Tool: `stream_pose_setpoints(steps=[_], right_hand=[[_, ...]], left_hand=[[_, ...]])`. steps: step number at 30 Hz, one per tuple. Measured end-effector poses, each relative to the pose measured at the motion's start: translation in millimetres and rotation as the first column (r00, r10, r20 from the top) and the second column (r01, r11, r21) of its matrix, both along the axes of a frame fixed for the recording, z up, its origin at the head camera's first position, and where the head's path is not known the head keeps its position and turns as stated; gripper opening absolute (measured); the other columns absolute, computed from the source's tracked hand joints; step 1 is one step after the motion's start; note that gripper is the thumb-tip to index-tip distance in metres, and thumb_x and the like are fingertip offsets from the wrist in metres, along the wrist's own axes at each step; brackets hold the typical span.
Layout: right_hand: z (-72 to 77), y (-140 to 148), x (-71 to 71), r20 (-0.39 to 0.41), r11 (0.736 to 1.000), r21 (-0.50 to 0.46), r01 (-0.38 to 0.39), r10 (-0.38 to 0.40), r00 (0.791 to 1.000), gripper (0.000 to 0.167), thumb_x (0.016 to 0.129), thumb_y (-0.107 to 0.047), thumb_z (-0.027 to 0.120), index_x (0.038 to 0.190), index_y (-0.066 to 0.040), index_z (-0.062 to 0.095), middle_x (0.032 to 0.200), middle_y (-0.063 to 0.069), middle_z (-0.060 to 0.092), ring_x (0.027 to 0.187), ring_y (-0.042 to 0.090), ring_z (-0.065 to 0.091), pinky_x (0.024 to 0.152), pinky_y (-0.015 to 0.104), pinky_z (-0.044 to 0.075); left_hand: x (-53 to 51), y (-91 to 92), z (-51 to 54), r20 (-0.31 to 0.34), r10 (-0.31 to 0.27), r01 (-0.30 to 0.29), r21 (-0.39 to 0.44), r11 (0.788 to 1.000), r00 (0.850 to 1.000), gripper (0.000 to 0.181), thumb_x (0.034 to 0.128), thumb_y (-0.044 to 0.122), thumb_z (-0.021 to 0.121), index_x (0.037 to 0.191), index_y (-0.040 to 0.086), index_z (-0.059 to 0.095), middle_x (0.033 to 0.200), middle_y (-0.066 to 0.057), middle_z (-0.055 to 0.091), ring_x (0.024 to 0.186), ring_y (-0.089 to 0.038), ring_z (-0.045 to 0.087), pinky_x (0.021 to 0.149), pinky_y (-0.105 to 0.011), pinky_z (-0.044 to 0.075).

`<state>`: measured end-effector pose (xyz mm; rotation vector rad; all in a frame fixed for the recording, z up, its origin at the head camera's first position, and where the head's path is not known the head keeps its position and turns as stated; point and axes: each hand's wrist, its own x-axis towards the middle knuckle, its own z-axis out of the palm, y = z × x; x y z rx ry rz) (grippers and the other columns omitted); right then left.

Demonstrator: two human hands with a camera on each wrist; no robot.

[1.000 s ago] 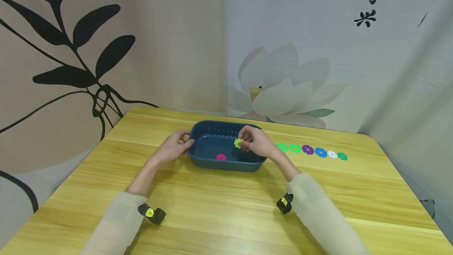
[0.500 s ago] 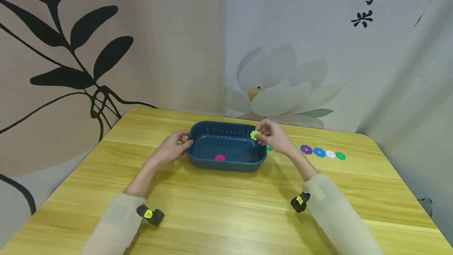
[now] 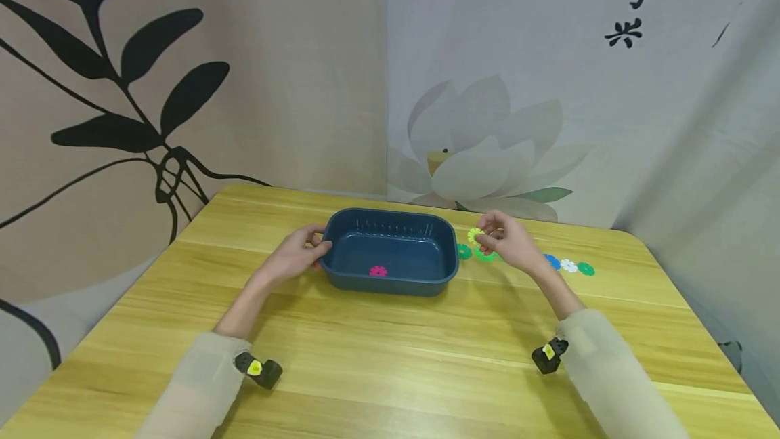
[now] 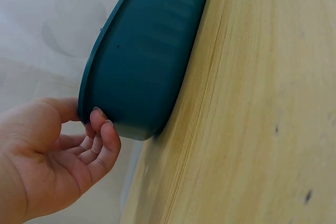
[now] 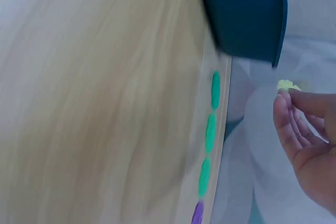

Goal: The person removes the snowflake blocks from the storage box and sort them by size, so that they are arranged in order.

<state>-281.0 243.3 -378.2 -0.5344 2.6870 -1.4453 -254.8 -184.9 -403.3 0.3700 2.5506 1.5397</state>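
Observation:
A dark blue plastic basin [image 3: 390, 286] stands on the table. My left hand [image 3: 294, 253] grips the rim at its left end; in the left wrist view the thumb is at the rim and the fingers curl against the outer wall. Inside the basin lies a pink notched flower-shaped disc [image 3: 378, 271]. Beyond the basin's right end, my right hand [image 3: 510, 242] pinches a yellow notched disc [image 3: 473, 235] between thumb and fingertips. It is held above the near end of a row of discs, where a green disc [image 3: 464, 251] lies by the basin.
Farther right, the row continues with a blue disc [image 3: 552, 261], a white disc [image 3: 569, 265] and another green disc [image 3: 586, 269]. The right hand covers part of the row; a purple disc [image 5: 197, 213] shows in the right wrist view. A printed curtain [image 3: 305, 73] hangs behind the wooden table [image 3: 378, 358].
From inside the basin, my right hand has carried the yellow disc over the right rim and out above the row. The left hand and the basin have stayed in place.

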Motion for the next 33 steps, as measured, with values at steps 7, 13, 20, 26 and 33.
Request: stream_pose_setpoints(steps=[7,13,20,26,33], right_hand=[[-4.4,50,7.5,-0.028,0.99,0.102,0.1,-0.097,0.995,0.025,0.1,-0.007,0.063,0.117,0.007,0.053,0.105,0.024,0.062,0.085,0.036,0.069,0.07,0.037,0.058],[-6.3,95,16.4,-0.057,0.977,0.127,0.169,-0.163,0.985,0.027,0.101,-0.008,0.062,0.118,0.011,0.052,0.104,0.025,0.062,0.078,0.025,0.069,0.067,0.034,0.058],[-14.4,142,25.0,-0.048,0.96,0.14,0.241,-0.237,0.97,0.029,0.102,-0.005,0.059,0.12,0.015,0.049,0.102,0.03,0.062,0.073,0.018,0.068,0.064,0.032,0.058],[-24.4,174,33.0,-0.042,0.924,0.198,0.326,-0.324,0.945,0.028,0.102,-0.004,0.055,0.12,0.016,0.049,0.095,0.027,0.066,0.07,0.016,0.066,0.064,0.029,0.057],[-33.3,198,38.6,-0.026,0.867,0.249,0.432,-0.44,0.898,0.029,0.102,-0.005,0.052,0.121,0.017,0.05,0.083,0.016,0.067,0.065,0.013,0.064,0.057,0.029,0.054]], left_hand=[[0.0,-0.1,0.6,-0.004,-0.002,0.002,-0.009,1.0,1.0,0.055,0.106,0.014,0.054,0.15,-0.011,0.032,0.106,-0.024,0.058,0.077,-0.029,0.064,0.072,-0.04,0.055],[0.3,0.0,1.0,-0.006,-0.002,0.002,-0.006,1.0,1.0,0.054,0.1058,0.013,0.054,0.149,-0.012,0.033,0.105,-0.024,0.058,0.076,-0.028,0.064,0.071,-0.039,0.055],[-0.3,0.3,1.3,0.0,0.0,0.0,-0.005,1.0,1.0,0.054,0.1059,0.014,0.054,0.149,-0.012,0.033,0.106,-0.024,0.057,0.076,-0.029,0.064,0.071,-0.039,0.055],[-1.0,-0.1,-0.1,-0.002,-0.005,0.005,-0.007,1.0,1.0,0.055,0.1061,0.013,0.053,0.15,-0.013,0.031,0.106,-0.024,0.058,0.077,-0.03,0.064,0.072,-0.041,0.055],[-2.0,0.2,-0.2,-0.007,-0.003,0.003,-0.012,1.0,1.0,0.054,0.1058,0.013,0.053,0.149,-0.013,0.032,0.104,-0.023,0.059,0.077,-0.032,0.065,0.072,-0.041,0.055]])
